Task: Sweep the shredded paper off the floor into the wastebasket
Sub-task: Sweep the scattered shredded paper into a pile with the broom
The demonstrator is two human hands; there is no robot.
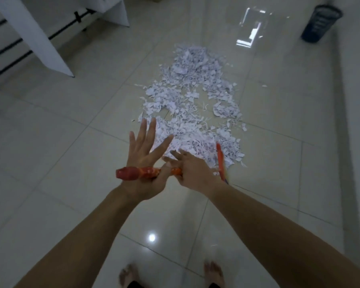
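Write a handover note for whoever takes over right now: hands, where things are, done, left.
Left hand: fingers spread straight, red broom handle lying across the palm under the thumb.
Right hand: on the same handle, fingers loosely extended; grip unclear.
Shredded paper: one wide scattered patch on the tiled floor, straight ahead of the hands.
Wastebasket: dark, upright, far right by the wall, well apart from the paper.
Done: nothing swept in, as far as shows.
Left: gather the patch and get it into the wastebasket.
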